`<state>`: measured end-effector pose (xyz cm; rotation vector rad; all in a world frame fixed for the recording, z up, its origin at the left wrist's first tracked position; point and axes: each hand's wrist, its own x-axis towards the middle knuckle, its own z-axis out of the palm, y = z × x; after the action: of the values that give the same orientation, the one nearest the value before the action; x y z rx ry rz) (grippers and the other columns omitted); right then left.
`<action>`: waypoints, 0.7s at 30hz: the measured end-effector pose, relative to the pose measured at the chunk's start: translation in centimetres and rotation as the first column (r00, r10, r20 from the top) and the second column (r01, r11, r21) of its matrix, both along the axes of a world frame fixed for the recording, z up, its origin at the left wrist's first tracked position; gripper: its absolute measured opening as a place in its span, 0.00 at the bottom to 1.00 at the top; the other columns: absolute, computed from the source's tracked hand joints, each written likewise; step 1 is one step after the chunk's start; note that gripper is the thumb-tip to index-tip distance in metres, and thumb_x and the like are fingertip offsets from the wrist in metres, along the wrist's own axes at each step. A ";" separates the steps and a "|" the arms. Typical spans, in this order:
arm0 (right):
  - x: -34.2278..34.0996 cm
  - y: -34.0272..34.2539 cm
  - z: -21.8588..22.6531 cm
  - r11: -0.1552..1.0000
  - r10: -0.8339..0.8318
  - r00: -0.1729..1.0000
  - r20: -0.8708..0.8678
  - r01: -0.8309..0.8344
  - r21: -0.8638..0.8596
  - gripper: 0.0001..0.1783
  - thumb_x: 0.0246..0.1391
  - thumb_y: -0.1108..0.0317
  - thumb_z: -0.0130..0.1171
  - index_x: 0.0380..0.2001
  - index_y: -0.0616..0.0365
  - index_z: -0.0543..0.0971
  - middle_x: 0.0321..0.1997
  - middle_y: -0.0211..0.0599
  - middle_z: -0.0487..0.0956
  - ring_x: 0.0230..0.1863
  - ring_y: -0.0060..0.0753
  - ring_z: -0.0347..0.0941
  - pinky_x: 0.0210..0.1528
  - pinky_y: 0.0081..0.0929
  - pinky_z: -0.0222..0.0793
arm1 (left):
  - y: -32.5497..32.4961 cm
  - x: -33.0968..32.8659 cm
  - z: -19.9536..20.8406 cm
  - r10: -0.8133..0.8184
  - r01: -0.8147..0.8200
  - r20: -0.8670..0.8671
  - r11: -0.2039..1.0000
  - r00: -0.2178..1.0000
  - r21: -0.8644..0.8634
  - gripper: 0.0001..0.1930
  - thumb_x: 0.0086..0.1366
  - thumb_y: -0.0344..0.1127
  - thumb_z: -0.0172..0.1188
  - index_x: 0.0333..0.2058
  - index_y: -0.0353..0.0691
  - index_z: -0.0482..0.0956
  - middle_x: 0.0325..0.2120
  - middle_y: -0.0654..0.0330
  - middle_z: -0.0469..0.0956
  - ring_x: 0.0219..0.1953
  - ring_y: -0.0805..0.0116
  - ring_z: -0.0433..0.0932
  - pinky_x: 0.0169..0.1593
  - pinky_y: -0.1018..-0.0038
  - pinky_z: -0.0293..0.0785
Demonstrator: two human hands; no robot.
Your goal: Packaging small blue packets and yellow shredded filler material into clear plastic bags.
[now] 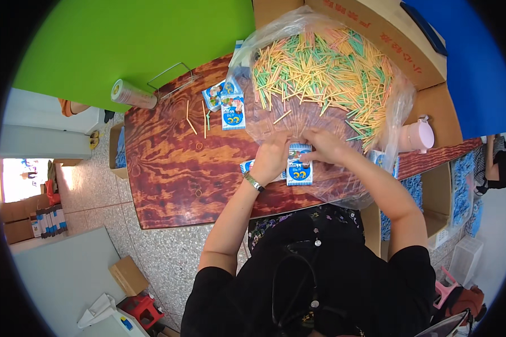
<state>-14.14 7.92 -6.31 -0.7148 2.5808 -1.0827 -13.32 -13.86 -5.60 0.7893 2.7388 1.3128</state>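
Observation:
My left hand point(272, 157) and my right hand point(325, 145) meet over a small blue-and-white paper packet point(299, 153) on the clear plastic sheet, fingers pinched on its top edge. A second packet of the same kind point(299, 173) lies just below it, and another point(247, 166) peeks out beside my left wrist. A big heap of pastel yellow, green and pink sticks point(320, 70) fills the clear plastic bag point(247, 50) right behind my hands.
More blue-and-white packets point(225, 101) and a few loose sticks point(203, 119) lie on the wooden table point(163, 168). A roll point(132, 94) and wire rack point(171, 78) stand at its far left. A pink cup point(419, 136) and cardboard box point(388, 33) are at right.

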 end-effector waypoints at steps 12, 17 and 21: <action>1.7 -0.4 0.9 0.984 0.025 0.887 -0.461 0.060 0.170 0.14 0.49 0.65 0.61 0.41 0.53 0.79 0.36 0.36 0.78 0.39 0.42 0.76 0.40 0.34 0.74 | -0.2 1.3 0.1 0.095 -0.083 -0.150 0.993 0.984 0.086 0.18 0.59 0.32 0.60 0.48 0.33 0.73 0.36 0.45 0.78 0.38 0.48 0.78 0.42 0.61 0.74; 2.4 1.0 3.3 0.998 -0.064 0.920 -0.388 0.061 -0.020 0.10 0.51 0.67 0.62 0.38 0.57 0.80 0.30 0.34 0.78 0.35 0.31 0.77 0.35 0.26 0.72 | 0.5 1.8 1.7 0.016 -0.014 -0.018 0.995 1.000 0.104 0.16 0.59 0.33 0.62 0.44 0.32 0.76 0.32 0.47 0.79 0.36 0.50 0.79 0.41 0.65 0.75; 3.1 -0.1 5.4 0.920 -0.187 0.962 0.200 0.243 -0.308 0.08 0.56 0.68 0.61 0.35 0.61 0.79 0.29 0.30 0.79 0.30 0.14 0.70 0.33 0.20 0.68 | 0.9 1.9 -0.1 -0.038 -0.060 0.364 0.966 0.930 0.253 0.12 0.60 0.34 0.64 0.38 0.31 0.80 0.25 0.58 0.80 0.27 0.72 0.78 0.32 0.77 0.74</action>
<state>-11.04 7.84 -0.91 -0.3866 2.4016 -1.5987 -11.42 -12.92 -5.66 0.4721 2.3138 1.6533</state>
